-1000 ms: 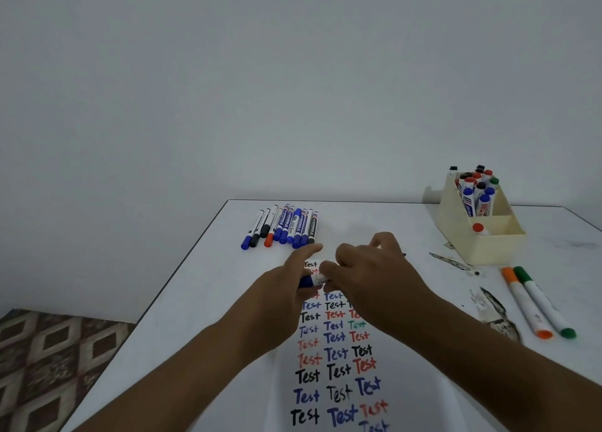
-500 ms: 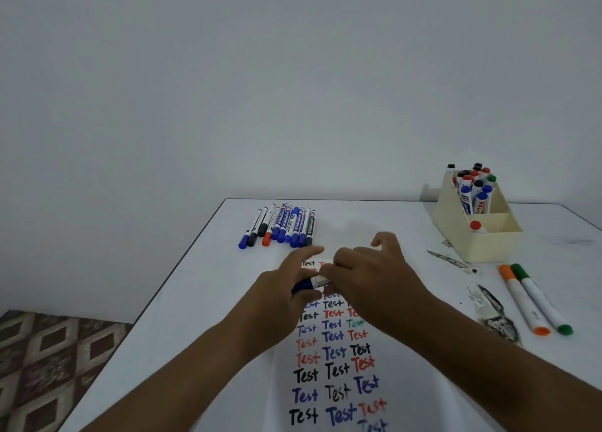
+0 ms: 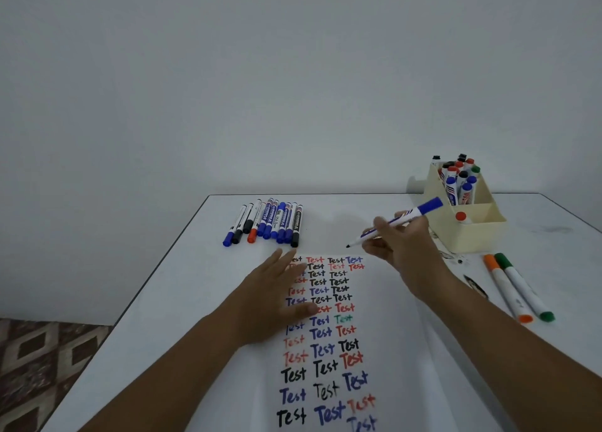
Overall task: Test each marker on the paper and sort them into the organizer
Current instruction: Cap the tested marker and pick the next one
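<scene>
My right hand (image 3: pixel 404 245) holds a blue marker (image 3: pixel 399 223) with its tip bare and pointing down-left, just above the top edge of the paper (image 3: pixel 384 304); its cap is stuck on the back end. My left hand (image 3: pixel 277 298) lies flat with fingers spread on the paper's left side, covering part of the left column of "Test" words. The paper carries rows of "Test" in black, blue, red and one green. A cream organizer (image 3: pixel 472 232) at the back right holds several upright markers. A row of several markers (image 3: pixel 268 223) lies at the back left.
An orange marker (image 3: pixel 505 288) and a green marker (image 3: pixel 523 285) lie side by side on the white table (image 3: pixel 182 285) right of the paper. Small dark scraps lie near the organizer's front. The table's left edge drops to a patterned floor (image 3: pixel 39 366).
The two hands, which were together on the marker, have come apart. My right hand rose to the right with the uncapped marker; my left hand dropped flat onto the paper.
</scene>
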### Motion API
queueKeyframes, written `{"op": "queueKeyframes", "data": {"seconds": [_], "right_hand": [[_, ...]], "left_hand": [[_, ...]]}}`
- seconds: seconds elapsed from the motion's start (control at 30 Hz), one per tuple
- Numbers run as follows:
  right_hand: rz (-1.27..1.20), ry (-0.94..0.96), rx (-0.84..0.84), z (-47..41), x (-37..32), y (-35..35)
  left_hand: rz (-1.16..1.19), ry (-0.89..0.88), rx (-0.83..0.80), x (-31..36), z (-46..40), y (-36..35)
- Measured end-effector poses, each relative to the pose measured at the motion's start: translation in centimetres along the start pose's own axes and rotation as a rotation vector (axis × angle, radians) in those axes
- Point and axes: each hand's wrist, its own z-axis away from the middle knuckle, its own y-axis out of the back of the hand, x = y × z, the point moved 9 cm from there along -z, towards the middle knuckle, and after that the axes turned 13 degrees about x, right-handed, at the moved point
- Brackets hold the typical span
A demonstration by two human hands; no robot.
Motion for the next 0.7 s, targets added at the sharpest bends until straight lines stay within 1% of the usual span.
{"op": "queueKeyframes", "data": {"seconds": [0.17,0.53,0.7], "right_hand": [[0.272,0.064,-0.032,0.0,2.8,0.8],[0.475,0.187,-0.074,0.0,3.4,0.2],[0.467,0.193,-0.09,-0.2,3.8,0.2]], "left_hand": [[-0.066,-0.034,-0.035,-0.1,-0.2,-1.2],[-0.086,-0.031,-0.066,-0.4,-0.3,-1.6],[-0.077,-0.035,-0.066,-0.3,-0.3,-1.5]]}}
